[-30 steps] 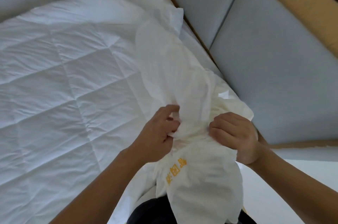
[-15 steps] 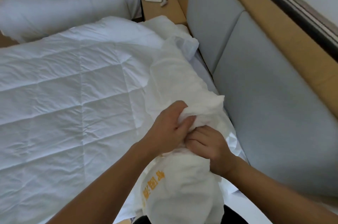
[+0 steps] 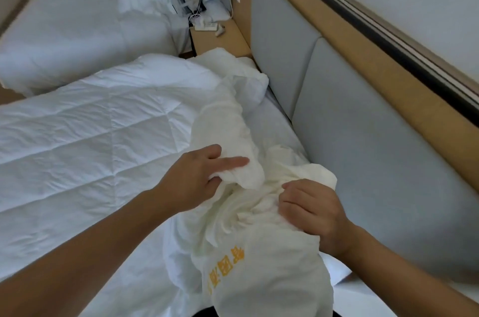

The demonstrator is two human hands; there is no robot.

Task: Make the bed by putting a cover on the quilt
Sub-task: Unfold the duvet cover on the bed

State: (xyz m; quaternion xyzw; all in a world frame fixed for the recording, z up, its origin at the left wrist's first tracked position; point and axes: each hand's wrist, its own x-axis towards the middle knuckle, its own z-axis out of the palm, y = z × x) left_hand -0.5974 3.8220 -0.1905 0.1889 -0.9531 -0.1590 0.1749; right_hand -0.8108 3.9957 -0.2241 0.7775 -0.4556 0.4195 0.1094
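Where the white stitched quilt [image 3: 90, 148] lies spread flat on the near bed, it fills the left half of the view. Grey padded headboard panels [image 3: 375, 161] in a tan frame run along the right side. A second bed [image 3: 77, 31] with rumpled white linen sits beyond, upper left. The cover [image 3: 223, 125], cream-white, lies bunched in a long roll over the quilt's right edge, between quilt and headboard panels, with its near end gathered up toward the person. A tan nightstand [image 3: 220, 40] stands between the two beds; the small white items on it are too blurred to identify. The left hand [image 3: 197, 179] pinches a fold of the cover, thumb beneath, index finger laid nearly straight on top. The right hand [image 3: 311, 210], fingers curled tight, grips a crumpled wad of the cover just beside the left. Yellow printed characters [image 3: 225, 270] show on the cover's near end, unreadable.
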